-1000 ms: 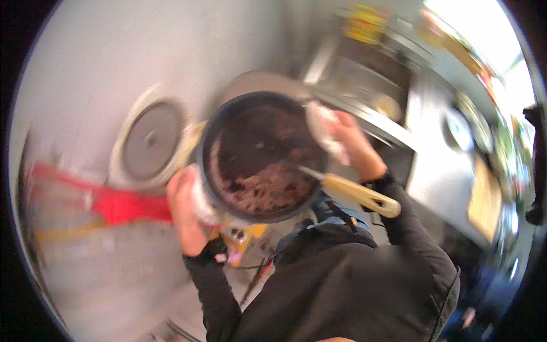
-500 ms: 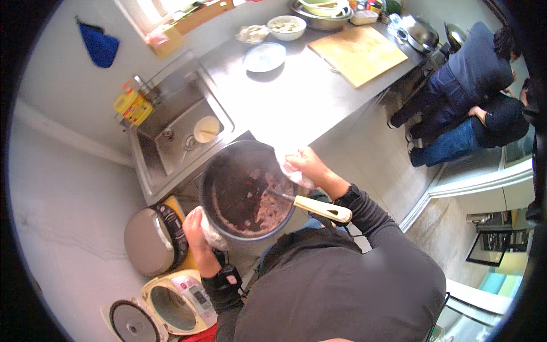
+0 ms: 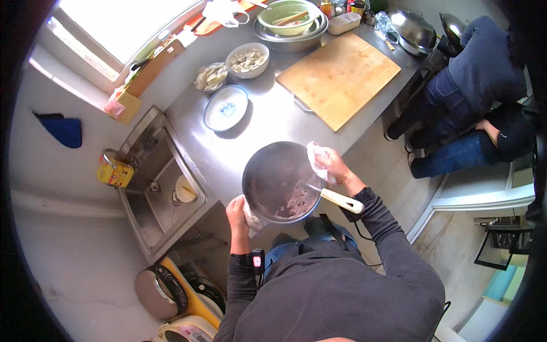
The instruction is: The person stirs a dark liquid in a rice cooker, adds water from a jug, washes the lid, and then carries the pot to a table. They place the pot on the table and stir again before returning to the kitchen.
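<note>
In the head view, the left hand point(image 3: 236, 212) pinches the pot point(image 3: 268, 158) at its left side through a white cloth point(image 3: 250, 216); the right hand point(image 3: 333, 163) pinches its far right rim through a second cloth point(image 3: 316, 163). The pot is at the near edge of the counter point(image 3: 259, 130); whether it touches, I cannot tell. A ladle point(image 3: 337, 199) sticks out right. Farther off are a plate point(image 3: 226, 108) and, to its right, a board point(image 3: 342, 78).
</note>
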Demonstrator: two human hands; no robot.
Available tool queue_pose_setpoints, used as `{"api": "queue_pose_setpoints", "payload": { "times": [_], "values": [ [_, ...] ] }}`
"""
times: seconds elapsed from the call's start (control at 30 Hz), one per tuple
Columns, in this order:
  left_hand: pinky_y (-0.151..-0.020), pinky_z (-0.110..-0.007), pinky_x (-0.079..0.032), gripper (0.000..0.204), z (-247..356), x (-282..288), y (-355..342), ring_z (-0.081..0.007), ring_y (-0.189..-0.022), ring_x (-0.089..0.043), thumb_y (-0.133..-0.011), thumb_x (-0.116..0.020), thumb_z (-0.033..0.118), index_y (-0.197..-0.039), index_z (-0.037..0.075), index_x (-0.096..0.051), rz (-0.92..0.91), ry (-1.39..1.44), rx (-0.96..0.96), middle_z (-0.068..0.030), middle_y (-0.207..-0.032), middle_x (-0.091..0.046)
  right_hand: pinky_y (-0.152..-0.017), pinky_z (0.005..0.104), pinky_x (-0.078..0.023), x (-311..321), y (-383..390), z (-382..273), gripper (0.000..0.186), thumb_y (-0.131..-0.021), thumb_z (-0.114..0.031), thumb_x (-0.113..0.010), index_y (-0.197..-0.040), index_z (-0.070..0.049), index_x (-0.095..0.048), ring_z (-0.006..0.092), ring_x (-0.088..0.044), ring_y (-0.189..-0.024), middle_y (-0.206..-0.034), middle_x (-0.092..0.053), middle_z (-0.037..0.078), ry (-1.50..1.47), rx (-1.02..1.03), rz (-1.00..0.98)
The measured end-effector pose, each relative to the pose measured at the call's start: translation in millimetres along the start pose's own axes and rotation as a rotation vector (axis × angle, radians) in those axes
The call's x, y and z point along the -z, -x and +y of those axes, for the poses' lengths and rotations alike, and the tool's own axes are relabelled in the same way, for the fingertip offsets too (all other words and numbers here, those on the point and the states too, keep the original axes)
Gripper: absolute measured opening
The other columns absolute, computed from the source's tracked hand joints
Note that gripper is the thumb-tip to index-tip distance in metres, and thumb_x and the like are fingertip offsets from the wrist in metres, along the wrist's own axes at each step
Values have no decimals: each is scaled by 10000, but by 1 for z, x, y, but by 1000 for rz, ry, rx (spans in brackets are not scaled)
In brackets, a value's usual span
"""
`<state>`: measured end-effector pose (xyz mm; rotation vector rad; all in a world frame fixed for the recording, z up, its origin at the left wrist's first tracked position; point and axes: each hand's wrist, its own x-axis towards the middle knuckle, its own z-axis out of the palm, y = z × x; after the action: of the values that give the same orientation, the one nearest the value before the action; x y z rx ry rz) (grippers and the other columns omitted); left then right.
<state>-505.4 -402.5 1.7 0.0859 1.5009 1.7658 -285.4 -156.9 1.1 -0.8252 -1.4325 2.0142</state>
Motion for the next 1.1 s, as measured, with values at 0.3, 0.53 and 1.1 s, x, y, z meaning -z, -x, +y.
{"api": "queue_pose_setpoints", "payload": {
  "times": [0.3, 0.53, 1.1],
  "values": [
    [-638, -284, -471, 181, 0, -48, -79, -171, -701, -586, -842, -487, 80, -906, -68, -569, -74, -92, 5, -94, -825, -608, -526, 181, -388, 38, -70, -15, 126, -889, -79, -499, -967, 9, -546, 39, -427, -573, -685, -469, -39, -156, -62, -50],
    [-636, -290, -467, 169, 1, -51, -115, -169, -695, -581, -829, -508, 98, -873, -43, -589, -110, -47, -17, -79, -814, -609, -504, 184, -345, 40, -100, -23, 135, -888, -120, -495, -959, -17, -546, 34, -409, -565, -669, -460, -43, -197, -133, -16],
    [-546, -295, -468, 357, 69, -28, -5, -124, -580, -528, -893, -515, 288, -780, -43, -589, -104, -418, 144, -41, -660, -562, -523, 343, -500, 152, -3, -23, 225, -872, -150, -350, -853, -21, -533, 191, -571, -587, -773, -599, 118, -280, -351, 304]
  ]
}}
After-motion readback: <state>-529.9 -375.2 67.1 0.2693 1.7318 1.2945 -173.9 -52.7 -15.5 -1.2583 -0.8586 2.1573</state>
